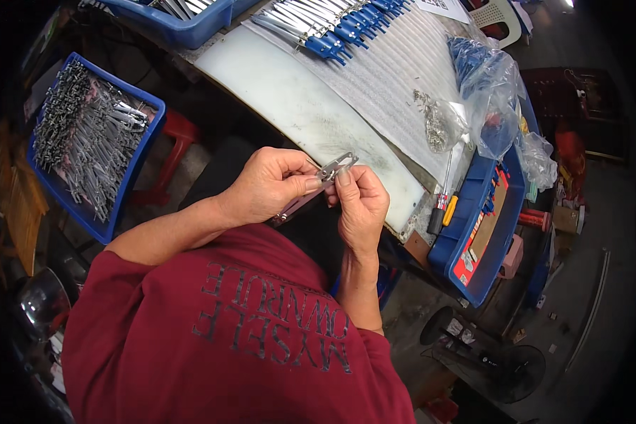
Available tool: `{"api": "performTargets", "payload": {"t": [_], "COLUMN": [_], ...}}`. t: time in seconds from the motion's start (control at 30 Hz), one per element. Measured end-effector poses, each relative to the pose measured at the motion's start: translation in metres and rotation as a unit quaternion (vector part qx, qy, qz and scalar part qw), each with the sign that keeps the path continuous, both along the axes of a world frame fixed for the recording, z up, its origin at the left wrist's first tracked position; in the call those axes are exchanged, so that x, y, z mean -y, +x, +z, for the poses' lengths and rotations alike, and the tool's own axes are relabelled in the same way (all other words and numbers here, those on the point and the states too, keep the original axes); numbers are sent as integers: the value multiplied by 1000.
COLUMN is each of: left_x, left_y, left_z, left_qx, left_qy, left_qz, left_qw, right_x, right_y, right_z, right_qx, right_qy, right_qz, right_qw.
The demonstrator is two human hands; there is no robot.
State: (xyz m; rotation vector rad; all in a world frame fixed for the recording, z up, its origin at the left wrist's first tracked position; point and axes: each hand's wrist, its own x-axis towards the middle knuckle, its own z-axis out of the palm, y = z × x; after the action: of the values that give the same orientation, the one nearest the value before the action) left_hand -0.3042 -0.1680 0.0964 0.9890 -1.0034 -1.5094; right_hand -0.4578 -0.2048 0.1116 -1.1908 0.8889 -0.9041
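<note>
Both hands pinch one metal tool (316,185) above the white bench (290,106): the left hand (270,185) grips its body, the right hand (358,201) its tip. Blue-handled pieces (336,28) lie finished in a row; the blue bin (95,145) holds many bare ones, seemingly still undone.
</note>
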Motion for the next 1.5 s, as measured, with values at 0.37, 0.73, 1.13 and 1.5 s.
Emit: {"api": "performTargets", "payload": {"t": [0.37, 0.73, 1.13, 1.5], "left_x": [0, 2, 3, 1], "left_y": [-2, -2, -4, -6], "left_z": [6, 0, 2, 4], "left_qx": [-22, -19, -69, -19], "left_qy": [31, 15, 17, 28], "left_qz": [40, 12, -25, -30], "left_qw": [998, 1000, 997, 999], "right_x": [-5, -4, -6, -6], "right_y": [6, 4, -1, 8], "right_z": [1, -5, -5, -2], "right_qx": [-16, 5, 17, -13], "right_qy": [-9, 16, -8, -50], "right_qz": [-45, -59, -29, -75], "right_qw": [999, 998, 999, 996]}}
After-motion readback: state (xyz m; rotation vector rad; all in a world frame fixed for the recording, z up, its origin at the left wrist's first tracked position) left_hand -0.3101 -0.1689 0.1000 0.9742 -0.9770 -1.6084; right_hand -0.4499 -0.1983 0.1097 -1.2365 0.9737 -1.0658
